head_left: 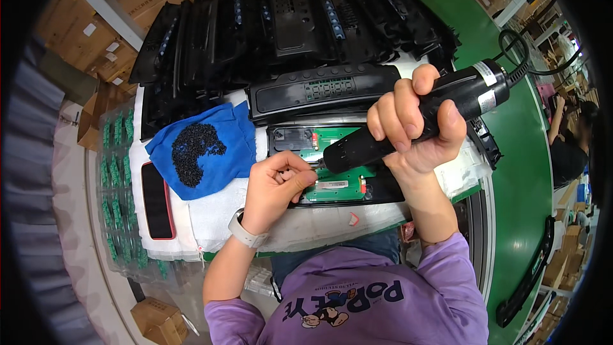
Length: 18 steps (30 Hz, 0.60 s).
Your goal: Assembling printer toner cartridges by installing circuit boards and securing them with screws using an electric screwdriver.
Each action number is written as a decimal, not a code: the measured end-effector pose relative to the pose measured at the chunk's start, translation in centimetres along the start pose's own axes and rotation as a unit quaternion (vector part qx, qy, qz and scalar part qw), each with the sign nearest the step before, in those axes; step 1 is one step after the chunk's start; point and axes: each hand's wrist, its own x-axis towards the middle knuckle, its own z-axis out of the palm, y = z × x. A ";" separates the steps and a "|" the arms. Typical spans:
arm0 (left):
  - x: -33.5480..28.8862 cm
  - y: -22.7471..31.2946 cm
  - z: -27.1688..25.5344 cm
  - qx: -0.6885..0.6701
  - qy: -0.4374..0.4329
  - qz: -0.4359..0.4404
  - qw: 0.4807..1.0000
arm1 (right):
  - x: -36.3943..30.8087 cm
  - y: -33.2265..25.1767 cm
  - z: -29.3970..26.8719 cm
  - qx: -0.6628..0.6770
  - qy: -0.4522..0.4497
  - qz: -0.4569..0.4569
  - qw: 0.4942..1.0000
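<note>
My right hand is wrapped around a black corded electric screwdriver, tilted with its nose down to the left. Below it lies a black plastic panel with a green circuit board set inside. My left hand is over the board's left part, thumb and forefinger pinched beside the screwdriver's tip. Whatever sits between those fingertips is too small to make out. To the left, a heap of tiny black screws rests on a blue cloth.
Behind the board lies another black panel with a display window. Many more black panels stand stacked at the back. A phone lies at the left, beside clear trays of green parts. The screwdriver's cord runs off right.
</note>
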 end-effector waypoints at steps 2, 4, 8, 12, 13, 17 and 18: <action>0.0 -0.1 0.1 0.007 0.000 0.006 1.000 | -0.1 0.0 0.3 -0.010 0.024 0.010 1.000; 0.0 -0.2 0.0 0.014 0.002 0.012 1.000 | -0.3 0.2 0.8 -0.024 0.075 0.021 0.997; 0.0 -0.1 0.0 -0.009 0.001 -0.003 1.000 | -0.3 0.3 0.9 -0.024 0.067 0.017 0.997; -0.3 0.2 0.0 -0.058 -0.003 0.008 0.998 | -0.1 0.2 1.1 0.022 0.137 0.002 0.990; -0.2 0.2 0.2 -0.058 -0.005 0.009 0.998 | 0.0 0.2 1.0 0.043 0.179 0.008 0.983; -0.3 -0.2 0.1 -0.018 0.053 0.095 0.994 | 0.9 -0.2 -0.2 -0.002 0.144 0.028 0.989; -0.3 -0.4 -0.3 -0.042 0.057 0.130 0.989 | 1.2 -0.1 -0.5 -0.093 0.123 0.009 0.988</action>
